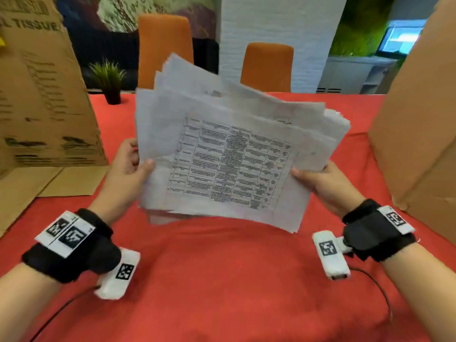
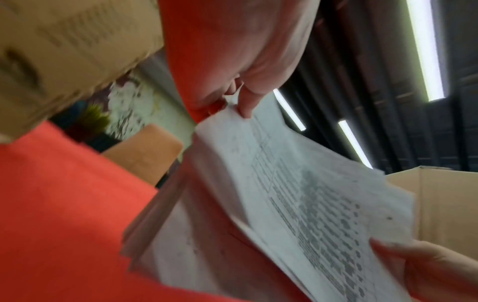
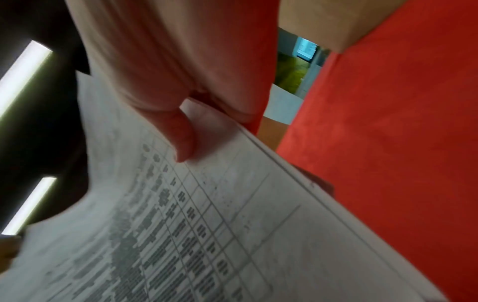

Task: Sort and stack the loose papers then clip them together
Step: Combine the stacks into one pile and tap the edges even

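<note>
A thick, uneven sheaf of white papers (image 1: 229, 154) is held in the air above the red table; its top sheet carries a printed table. My left hand (image 1: 133, 164) grips the sheaf's left edge, thumb on top and fingers underneath. My right hand (image 1: 318, 178) grips the right edge the same way. The sheets fan out at the far corners, edges not lined up. In the left wrist view my thumb presses on the papers (image 2: 297, 194); in the right wrist view my thumb lies on the printed sheet (image 3: 232, 214). No clip is in view.
A red cloth covers the table (image 1: 222, 280). Cardboard boxes stand at the left (image 1: 42, 95) and right (image 1: 419, 107). A small potted plant (image 1: 109, 80) sits at the far left edge, and two orange chairs (image 1: 164, 48) stand behind the table. Cables trail from both wrists.
</note>
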{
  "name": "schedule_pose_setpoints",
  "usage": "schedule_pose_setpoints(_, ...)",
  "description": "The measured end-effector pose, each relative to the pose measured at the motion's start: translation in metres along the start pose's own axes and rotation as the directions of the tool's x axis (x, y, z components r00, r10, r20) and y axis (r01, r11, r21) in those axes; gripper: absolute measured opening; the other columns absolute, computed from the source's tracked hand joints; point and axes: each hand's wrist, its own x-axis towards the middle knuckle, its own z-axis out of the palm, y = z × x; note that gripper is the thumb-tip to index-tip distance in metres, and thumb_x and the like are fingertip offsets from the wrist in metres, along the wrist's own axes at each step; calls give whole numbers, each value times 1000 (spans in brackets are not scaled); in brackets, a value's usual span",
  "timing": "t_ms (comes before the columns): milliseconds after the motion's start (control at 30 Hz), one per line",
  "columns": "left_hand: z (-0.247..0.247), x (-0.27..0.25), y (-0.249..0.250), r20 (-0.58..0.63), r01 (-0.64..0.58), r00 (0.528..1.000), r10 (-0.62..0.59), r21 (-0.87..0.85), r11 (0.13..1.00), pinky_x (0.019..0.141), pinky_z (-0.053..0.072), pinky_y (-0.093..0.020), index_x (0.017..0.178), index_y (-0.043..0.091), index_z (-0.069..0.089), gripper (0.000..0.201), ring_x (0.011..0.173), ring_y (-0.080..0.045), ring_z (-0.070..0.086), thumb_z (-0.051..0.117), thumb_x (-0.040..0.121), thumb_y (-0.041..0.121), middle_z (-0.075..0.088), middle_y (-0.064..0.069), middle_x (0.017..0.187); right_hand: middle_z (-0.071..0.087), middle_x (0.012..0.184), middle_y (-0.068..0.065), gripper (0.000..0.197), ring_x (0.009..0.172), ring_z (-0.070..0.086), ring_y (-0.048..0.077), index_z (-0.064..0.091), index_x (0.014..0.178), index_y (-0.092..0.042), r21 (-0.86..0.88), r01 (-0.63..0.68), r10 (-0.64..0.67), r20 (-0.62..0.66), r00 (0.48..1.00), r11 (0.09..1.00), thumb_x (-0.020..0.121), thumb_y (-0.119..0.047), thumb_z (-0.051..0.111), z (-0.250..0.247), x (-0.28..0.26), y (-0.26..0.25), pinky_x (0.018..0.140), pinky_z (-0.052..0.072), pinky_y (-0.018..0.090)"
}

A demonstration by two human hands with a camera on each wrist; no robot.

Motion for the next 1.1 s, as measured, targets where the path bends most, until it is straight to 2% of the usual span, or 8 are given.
schedule_pose_setpoints(167, -25, 8, 27, -54, -229, 972, 230, 25, 973, 100, 42, -20, 127, 26, 41, 42, 116, 0, 51, 45, 91, 5, 53, 8, 126, 67, 124, 1, 57, 116, 62, 17, 61, 122, -15, 73, 153, -157, 45, 987, 985, 68, -25, 78, 17, 5, -28, 98, 49, 32)
schedule_pose_setpoints(333, -36, -12, -19, -101, 72, 990, -97, -229, 971, 110, 36, -46, 116, 25, 55, 49, 116, -21, 53, 55, 68, 18, 57, -1, 120, 68, 121, -6, 48, 106, 64, 7, 64, 121, -25, 56, -40, 23, 273, 962, 998, 75, -31, 75, 24, -6, -1, 86, 52, 22)
schedule_pose_setpoints(500, 3, -10, -16, -219, -8, 976, 3, -19, 1000, 76, 41, -21, 89, 30, 51, 43, 74, 8, 52, 44, 74, -10, 55, 11, 86, 72, 114, 4, 38, 101, 69, 16, 64, 118, -14, 93, -80, 53, 270, 961, 992, 82, -21, 71, 51, 0, 9, 85, 55, 28)
schedule_pose_setpoints(633, -1, 4, -10, -315, -112, 945, 93, -44, 993, 74, 42, -5, 97, 23, 59, 47, 73, 17, 55, 40, 75, -14, 63, 26, 79, 75, 104, 8, 28, 91, 72, 18, 65, 113, -8, 318, -61, 38, 79, 996, 946, 88, -15, 55, 42, 9, 5, 79, 58, 31)
schedule_pose_setpoints(733, -20, 8, -6, -286, -181, 946, 152, -77, 981, 72, 43, -14, 95, 30, 58, 43, 76, 4, 52, 40, 70, -1, 60, 18, 84, 74, 108, 5, 36, 96, 70, 15, 67, 112, -13, 335, -15, -16, 89, 996, 942, 79, -26, 70, 24, 8, 4, 81, 57, 29)
schedule_pose_setpoints(867, -19, -2, -33, -122, 23, 991, -50, -216, 976, 76, 44, -32, 103, 13, 55, 44, 84, -15, 53, 42, 62, 3, 54, -11, 93, 71, 117, 1, 50, 105, 67, 14, 62, 120, -16, 103, -141, 105, 291, 951, 985, 72, -17, 77, 29, -5, 17, 84, 54, 27)
schedule_pose_setpoints(967, -1, -1, -31, -319, 49, 940, -123, -229, 972, 63, 41, -22, 81, 20, 54, 30, 61, 0, 50, 38, 62, 3, 55, 2, 74, 66, 124, 14, 50, 109, 65, 25, 60, 125, -5, 198, -122, 81, 204, 976, 972, 77, -7, 71, 49, -7, 21, 93, 51, 42)
schedule_pose_setpoints(1100, 4, 14, -1, -407, -132, 912, 41, -197, 972, 59, 40, -11, 84, 26, 56, 42, 60, 10, 50, 31, 65, -3, 62, 24, 63, 56, 132, 26, 65, 115, 57, 35, 56, 128, 0, 334, -21, -12, 97, 995, 942, 71, -22, 81, 52, 8, -8, 102, 46, 54)
